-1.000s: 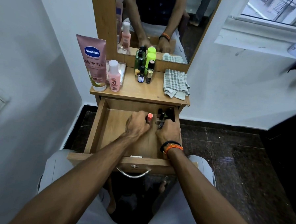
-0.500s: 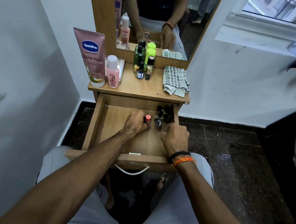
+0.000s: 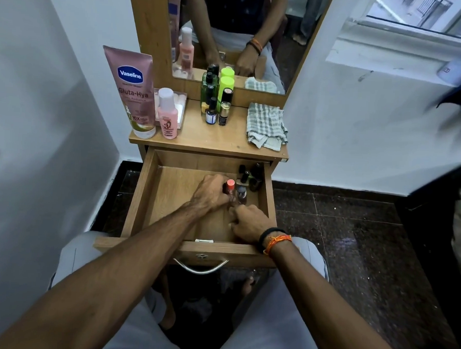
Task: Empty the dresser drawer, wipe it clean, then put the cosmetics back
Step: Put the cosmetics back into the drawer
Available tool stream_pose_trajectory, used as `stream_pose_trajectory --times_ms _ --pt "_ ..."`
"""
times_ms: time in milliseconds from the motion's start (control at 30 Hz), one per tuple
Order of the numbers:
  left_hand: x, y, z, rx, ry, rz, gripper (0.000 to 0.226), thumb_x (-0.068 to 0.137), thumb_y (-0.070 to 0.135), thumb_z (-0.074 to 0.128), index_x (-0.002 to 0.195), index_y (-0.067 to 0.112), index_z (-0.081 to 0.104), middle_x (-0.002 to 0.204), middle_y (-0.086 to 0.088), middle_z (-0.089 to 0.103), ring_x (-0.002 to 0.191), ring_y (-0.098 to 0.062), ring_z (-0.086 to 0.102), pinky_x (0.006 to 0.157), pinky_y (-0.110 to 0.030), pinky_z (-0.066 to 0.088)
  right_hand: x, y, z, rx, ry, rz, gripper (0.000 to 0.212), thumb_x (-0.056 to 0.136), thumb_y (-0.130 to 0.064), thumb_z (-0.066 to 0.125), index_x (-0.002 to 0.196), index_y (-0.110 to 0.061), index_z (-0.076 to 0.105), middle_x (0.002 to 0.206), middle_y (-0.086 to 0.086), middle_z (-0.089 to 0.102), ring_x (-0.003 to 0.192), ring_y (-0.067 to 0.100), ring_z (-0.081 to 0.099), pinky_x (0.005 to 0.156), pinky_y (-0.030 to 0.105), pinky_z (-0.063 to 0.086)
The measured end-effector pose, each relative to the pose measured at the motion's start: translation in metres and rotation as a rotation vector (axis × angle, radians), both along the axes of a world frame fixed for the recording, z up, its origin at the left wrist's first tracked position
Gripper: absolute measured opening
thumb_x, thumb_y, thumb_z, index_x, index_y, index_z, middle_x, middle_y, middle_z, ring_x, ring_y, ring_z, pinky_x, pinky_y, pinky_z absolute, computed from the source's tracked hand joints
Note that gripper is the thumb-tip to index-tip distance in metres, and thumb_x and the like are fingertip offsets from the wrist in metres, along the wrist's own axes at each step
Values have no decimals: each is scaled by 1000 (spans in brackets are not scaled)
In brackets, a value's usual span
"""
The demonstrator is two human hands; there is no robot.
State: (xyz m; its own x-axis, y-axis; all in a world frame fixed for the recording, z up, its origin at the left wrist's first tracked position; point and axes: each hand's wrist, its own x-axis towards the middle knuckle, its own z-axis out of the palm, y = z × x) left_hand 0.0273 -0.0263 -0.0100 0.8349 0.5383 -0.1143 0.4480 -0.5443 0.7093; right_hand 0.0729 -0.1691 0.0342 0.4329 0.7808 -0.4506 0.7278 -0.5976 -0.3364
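Note:
The wooden drawer (image 3: 142, 196) is pulled out in front of me. My left hand (image 3: 211, 193) is inside it, fingers closed around a small bottle with a red-orange cap (image 3: 230, 186). A dark-capped little bottle (image 3: 241, 195) stands right beside it. My right hand (image 3: 249, 223) rests just behind, fingers curled loosely near that bottle; I cannot see anything in it. Several dark small bottles (image 3: 250, 175) cluster in the drawer's far right corner.
On the dresser top (image 3: 215, 141) stand a pink Vaseline tube (image 3: 131, 89), a pink bottle (image 3: 168, 113), green and small dark bottles (image 3: 217, 99), and a checked cloth (image 3: 266, 127). A mirror (image 3: 231, 27) rises behind. White walls flank the dresser; dark floor lies to the right.
My right hand drew back from the bottle cluster toward the drawer front, then moved left close to my left hand. The left hand stays on the red-capped bottle.

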Motion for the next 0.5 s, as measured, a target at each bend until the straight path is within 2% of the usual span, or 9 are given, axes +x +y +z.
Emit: stream_pose_trajectory --times_ms 100,233,400,500 --pt "1 -1 1 20 -4 -26 13 79 18 78 89 15 70 79 2 67 77 -16 61 72 -28 49 2 0 -3 -13 -24 13 25 98 -19 51 120 -10 55 122 16 57 110 32 57 92 38 46" --pt "2 0 -1 46 -42 -57 29 79 17 77 102 12 61 91 -4 70 83 -20 65 75 -35 55 2 1 -4 -3 -65 42 40 99 -17 48 138 -8 46 128 16 55 115 31 54 98 39 44" --pt "2 1 -6 73 -56 -89 29 82 15 75 107 13 61 101 -7 70 93 -22 65 83 -39 56 2 1 -7 -14 -79 -1 38 98 -22 50 134 -9 50 124 16 59 112 31 57 97 41 50" --pt "3 0 -7 80 -46 -98 29 85 15 74 111 13 62 106 -7 69 97 -22 63 84 -37 54 2 1 -7 -5 -94 -24 34 98 -22 51 129 -8 53 123 16 59 111 31 58 96 41 51"
